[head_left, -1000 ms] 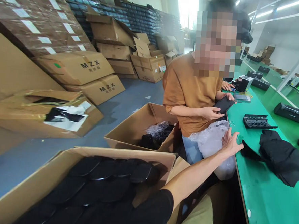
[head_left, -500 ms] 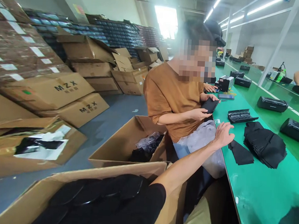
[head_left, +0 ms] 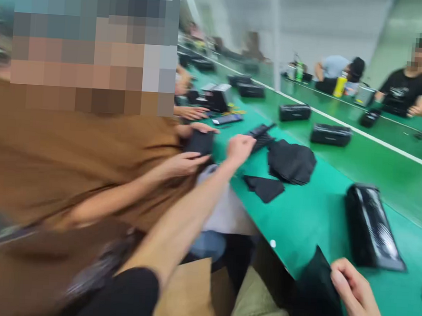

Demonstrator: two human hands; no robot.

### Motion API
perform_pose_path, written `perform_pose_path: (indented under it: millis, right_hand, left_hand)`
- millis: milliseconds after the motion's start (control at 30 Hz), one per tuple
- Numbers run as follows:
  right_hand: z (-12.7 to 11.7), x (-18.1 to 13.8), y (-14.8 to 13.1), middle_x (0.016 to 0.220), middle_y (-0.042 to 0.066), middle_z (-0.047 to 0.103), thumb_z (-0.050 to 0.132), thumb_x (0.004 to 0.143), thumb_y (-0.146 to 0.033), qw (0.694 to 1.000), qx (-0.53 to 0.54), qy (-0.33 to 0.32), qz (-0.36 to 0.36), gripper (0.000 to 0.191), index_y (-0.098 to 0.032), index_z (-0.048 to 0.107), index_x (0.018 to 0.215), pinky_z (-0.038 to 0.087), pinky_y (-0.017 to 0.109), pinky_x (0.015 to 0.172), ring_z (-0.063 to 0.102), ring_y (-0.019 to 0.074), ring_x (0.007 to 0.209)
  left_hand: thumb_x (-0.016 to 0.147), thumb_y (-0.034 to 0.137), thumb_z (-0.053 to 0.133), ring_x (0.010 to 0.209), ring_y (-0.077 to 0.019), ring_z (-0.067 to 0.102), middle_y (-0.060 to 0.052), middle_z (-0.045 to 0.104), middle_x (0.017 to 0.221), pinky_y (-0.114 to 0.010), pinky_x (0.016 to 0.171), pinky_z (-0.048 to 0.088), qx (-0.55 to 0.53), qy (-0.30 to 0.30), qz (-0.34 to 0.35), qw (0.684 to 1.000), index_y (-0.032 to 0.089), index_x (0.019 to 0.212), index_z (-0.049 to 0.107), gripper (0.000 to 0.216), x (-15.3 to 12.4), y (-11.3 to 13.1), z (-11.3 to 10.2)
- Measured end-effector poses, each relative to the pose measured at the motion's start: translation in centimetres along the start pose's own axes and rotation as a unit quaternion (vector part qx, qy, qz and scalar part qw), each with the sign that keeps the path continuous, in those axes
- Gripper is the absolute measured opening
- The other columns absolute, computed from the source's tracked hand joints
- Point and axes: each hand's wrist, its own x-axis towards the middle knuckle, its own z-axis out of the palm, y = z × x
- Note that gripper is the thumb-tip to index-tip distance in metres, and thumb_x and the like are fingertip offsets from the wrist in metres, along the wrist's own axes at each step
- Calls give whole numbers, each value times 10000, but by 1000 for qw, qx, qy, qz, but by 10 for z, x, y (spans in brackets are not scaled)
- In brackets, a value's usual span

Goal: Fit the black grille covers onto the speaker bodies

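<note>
The right hand [head_left: 355, 293] has its fingers closed on the edge of a thin, limp-looking black sheet [head_left: 319, 288], which hangs to that hand's left over the near edge of the long green desk [head_left: 314, 217]. The left hand [head_left: 239, 149] is stretched out ahead with its fingers curled; blur hides whether they hold anything, and I cannot tell whether they touch the dark plastic part [head_left: 262, 138] just beyond them. Right of the left hand lies a fanned stack of black flat pieces [head_left: 292, 163], and nearer the body, below that hand, a single loose black piece [head_left: 264, 189]. Beyond the right hand, near its fingers, stands a glossy black boxy unit with a meshed face [head_left: 371, 230]. Just left of the left hand, a co-worker's hand [head_left: 187, 163] supports a flat black panel [head_left: 200, 142]. As I judge it, the held sheet could fold or slip off the desk, since only one edge is pinched and the rest hangs free. A sideways sweep of the left forearm could bump the co-worker's hand, and a low one could drag the loose piece over the near edge.
</note>
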Motion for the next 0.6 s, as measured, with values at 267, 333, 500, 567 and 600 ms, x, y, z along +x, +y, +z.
perform_pose_path:
  millis: [267, 333, 500, 567, 600]
  right_hand:
    - [-24, -39, -13, 696, -18, 479, 671, 961, -655, 982, 169, 47, 77, 485, -203, 614, 797, 409, 247, 609, 419, 137, 642]
    - [-34, -46, -12, 757, 12, 602, 792, 872, -612, 953, 243, 118, 134, 397, -224, 713, 907, 504, 250, 623, 551, 159, 668]
    - [-48, -26, -8, 1050, 124, 755, 910, 697, -552, 925, 290, 122, 212, 449, -251, 806, 1013, 658, 391, 731, 738, 335, 895]
    - [-41, -20, -12, 1106, 127, 752, 869, 762, -539, 928, 295, 74, 215, 419, -263, 807, 1071, 665, 420, 783, 738, 347, 932]
    - [-35, -20, -15, 1101, 109, 749, 855, 785, -526, 929, 297, 66, 210, 404, -282, 799, 1101, 661, 403, 813, 734, 327, 928]
  left_hand:
    - [959, 172, 663, 938, -208, 698, -29, 800, 971, -382, 887, 574, -107, -90, 403, 905, 234, 1050, 746, 138, -155, 15, -20]
    - [966, 172, 663, 928, -205, 687, -37, 799, 960, -357, 830, 572, -109, -132, 425, 889, 216, 1072, 726, 131, -209, 25, -22]
    - [982, 408, 670, 1076, -273, 669, -117, 783, 1102, -455, 924, 562, -148, -182, 368, 900, 191, 1153, 722, 281, -250, 37, -12]
    - [981, 566, 623, 1143, -303, 657, -170, 755, 1198, -498, 991, 545, -245, -200, 276, 908, 175, 1233, 710, 474, -248, 44, -16]
    - [971, 628, 604, 1159, -305, 658, -182, 744, 1231, -494, 1014, 537, -305, -224, 220, 899, 168, 1280, 695, 561, -246, 50, -19]
